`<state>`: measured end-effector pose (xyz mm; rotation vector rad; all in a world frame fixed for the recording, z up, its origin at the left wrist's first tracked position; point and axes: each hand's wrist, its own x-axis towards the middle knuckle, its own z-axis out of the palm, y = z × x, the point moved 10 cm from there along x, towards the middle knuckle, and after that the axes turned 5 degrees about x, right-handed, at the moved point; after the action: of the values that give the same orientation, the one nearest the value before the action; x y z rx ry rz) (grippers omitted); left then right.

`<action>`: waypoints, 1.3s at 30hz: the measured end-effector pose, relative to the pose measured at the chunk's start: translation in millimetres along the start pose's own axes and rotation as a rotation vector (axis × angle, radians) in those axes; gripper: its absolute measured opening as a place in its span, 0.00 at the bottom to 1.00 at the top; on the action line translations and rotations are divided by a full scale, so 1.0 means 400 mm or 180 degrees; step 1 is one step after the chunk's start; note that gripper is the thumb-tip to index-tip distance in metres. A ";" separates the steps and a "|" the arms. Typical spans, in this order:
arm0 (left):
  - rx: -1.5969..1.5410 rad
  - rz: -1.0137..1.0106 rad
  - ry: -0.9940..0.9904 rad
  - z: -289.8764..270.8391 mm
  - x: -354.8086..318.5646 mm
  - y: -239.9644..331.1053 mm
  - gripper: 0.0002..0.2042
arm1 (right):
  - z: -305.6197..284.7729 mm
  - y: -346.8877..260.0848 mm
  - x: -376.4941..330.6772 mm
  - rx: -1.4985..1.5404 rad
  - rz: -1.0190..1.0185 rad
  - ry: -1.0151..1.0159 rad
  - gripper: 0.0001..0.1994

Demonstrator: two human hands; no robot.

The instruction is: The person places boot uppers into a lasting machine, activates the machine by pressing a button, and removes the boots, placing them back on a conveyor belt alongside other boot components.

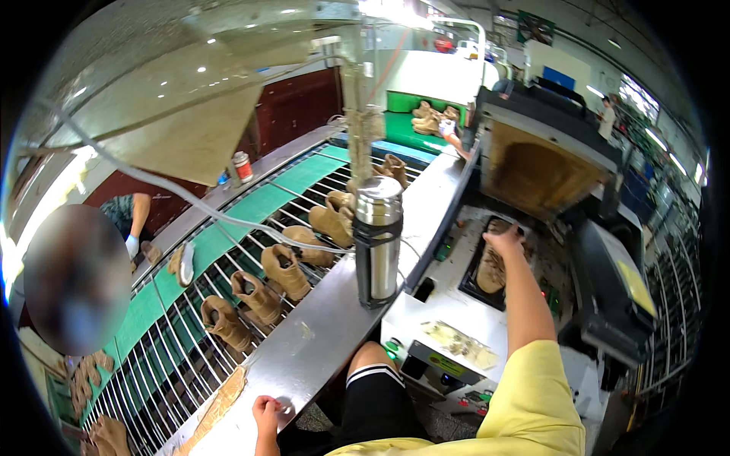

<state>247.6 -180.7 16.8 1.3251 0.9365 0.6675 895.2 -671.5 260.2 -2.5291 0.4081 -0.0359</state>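
Observation:
My right hand (pixel 505 240) reaches into the opened press machine and is closed on the upper part of a tan boot (pixel 491 270). The boot lies in a dark rectangular recess, its toe pointing toward me. Over the recess stands the raised lid (pixel 541 171), with a brown inner face. My left hand (pixel 266 414) is beside the near edge of the metal ledge (pixel 312 327), its fingers curled and nothing visible in them. A steel thermos flask (pixel 379 247) with a black strap stands upright on that ledge, between the conveyor and the machine.
Several tan boots (pixel 283 271) stand on the roller conveyor (pixel 179 353) to my left. Across it, a person's gloved hand (pixel 132 246) is near a shoe with a white sole (pixel 186 264). Another gloved hand (pixel 447 128) touches boots on a green surface. A black hinged panel (pixel 608 285) flanks the machine.

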 end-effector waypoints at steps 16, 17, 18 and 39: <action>-0.0357 -0.0814 -0.1919 0.402 -0.128 0.077 0.08 | -0.316 -0.136 -0.084 0.0295 -0.0898 -0.0019 0.49; -0.0351 -0.0896 -0.2311 0.491 -0.175 0.120 0.10 | -0.336 -0.136 -0.120 0.0561 -0.1085 -0.0062 0.49; -0.0477 -0.0856 -0.2781 0.575 -0.220 0.162 0.13 | -0.335 -0.142 -0.163 0.0841 -0.1286 -0.0155 0.48; -0.3015 -0.0365 -0.0902 0.135 -0.260 0.325 0.42 | -0.065 -0.326 -1.143 0.2982 -0.5030 -0.2170 0.26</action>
<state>256.4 -276.4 163.0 0.4912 0.3580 0.6824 493.1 -446.8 381.5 -1.2204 -1.4934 0.0325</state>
